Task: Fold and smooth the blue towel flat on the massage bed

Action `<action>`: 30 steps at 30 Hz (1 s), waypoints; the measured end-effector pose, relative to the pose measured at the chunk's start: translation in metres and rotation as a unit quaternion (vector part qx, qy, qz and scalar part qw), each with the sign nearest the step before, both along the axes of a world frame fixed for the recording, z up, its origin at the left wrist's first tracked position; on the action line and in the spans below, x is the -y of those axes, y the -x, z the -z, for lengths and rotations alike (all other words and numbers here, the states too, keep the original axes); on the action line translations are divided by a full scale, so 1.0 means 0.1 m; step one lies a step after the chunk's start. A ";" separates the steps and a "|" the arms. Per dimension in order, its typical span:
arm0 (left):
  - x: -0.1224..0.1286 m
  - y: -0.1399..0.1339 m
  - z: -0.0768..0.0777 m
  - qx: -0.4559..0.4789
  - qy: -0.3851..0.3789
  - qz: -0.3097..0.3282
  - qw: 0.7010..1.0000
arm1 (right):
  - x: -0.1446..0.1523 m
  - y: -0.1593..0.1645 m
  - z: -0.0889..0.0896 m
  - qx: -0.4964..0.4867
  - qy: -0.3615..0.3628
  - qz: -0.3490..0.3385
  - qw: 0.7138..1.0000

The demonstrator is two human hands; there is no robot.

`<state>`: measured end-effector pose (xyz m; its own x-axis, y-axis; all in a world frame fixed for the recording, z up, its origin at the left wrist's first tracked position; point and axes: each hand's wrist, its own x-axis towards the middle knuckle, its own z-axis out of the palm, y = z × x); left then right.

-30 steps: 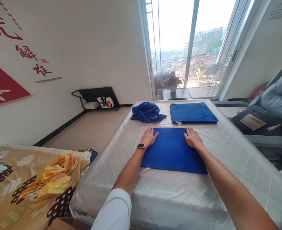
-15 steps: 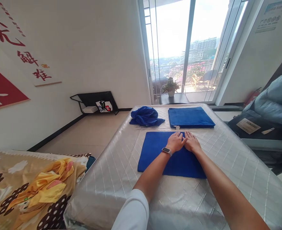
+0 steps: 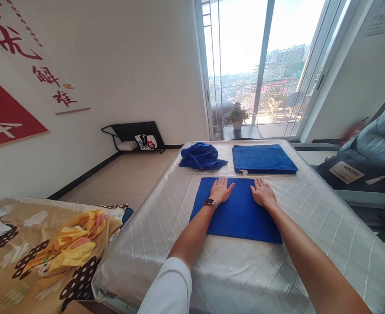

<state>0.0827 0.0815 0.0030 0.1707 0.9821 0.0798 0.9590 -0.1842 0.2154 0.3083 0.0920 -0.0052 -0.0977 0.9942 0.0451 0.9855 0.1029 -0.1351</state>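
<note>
A folded blue towel (image 3: pixel 241 218) lies flat in front of me on a mattress with a silvery quilted cover (image 3: pixel 159 231). My left hand (image 3: pixel 221 192) rests flat on the towel's upper left part, fingers stretched out; a watch (image 3: pixel 210 202) is on that wrist. On the towel's upper right edge lies my right hand (image 3: pixel 263 192), open with the thumb apart. Beyond it sits a neat folded stack of blue towels (image 3: pixel 264 158) with a small white tag at its near edge. To that stack's left is a crumpled blue towel (image 3: pixel 201 156).
At the left is a bed with a patterned cover (image 3: pixel 32 218) and a yellow cloth (image 3: pixel 77 244). A potted plant (image 3: pixel 237 117) stands on a dark chair before the sliding glass door. Grey bedding (image 3: pixel 384 135) is piled at the right. A black rack (image 3: pixel 136 135) stands by the wall.
My left hand has slid left across the towel, away from my right hand, which stays near the right edge. The hands were touching before and are now apart. The view has shifted slightly.
</note>
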 end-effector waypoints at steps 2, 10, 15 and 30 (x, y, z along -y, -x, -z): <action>0.00 0.31 0.00 -0.009 0.008 -0.048 0.999 | 0.01 0.00 0.00 0.000 -0.002 -0.001 1.000; 0.01 0.61 0.10 -0.008 -0.017 -0.102 0.995 | -0.01 0.00 0.00 0.006 -0.002 0.004 1.000; 0.02 0.58 0.09 -0.010 -0.017 -0.105 0.994 | 0.09 0.06 -0.06 0.022 -0.077 0.015 0.997; 0.07 0.59 0.00 -0.008 -0.018 -0.100 0.995 | 0.50 -0.03 0.02 0.009 0.005 -0.030 0.999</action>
